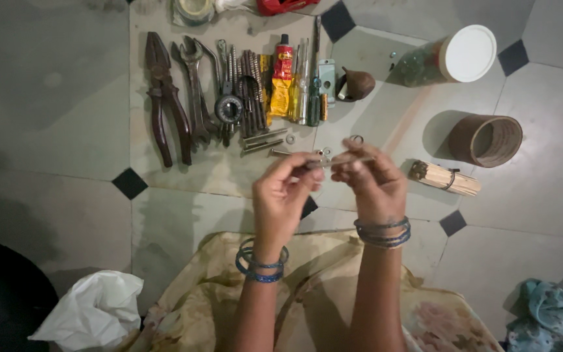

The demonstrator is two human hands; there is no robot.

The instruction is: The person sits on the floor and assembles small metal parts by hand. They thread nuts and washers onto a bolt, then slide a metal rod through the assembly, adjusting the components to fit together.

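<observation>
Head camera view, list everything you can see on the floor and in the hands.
pliers: one, dark rusty, far left of tool row
wrenches: a few, grey, beside pliers
glue tube: one, red and yellow, mid row
screwdrivers: count unclear, right of tube
jar: one, white lid, lying upper right
brown ring: one, right
stick bundle: one, tan, tied
white bag: one, lower left
bolt: one, thin, metal, between both hands
left hand: pinches one bolt end
right hand: pinches the other
</observation>
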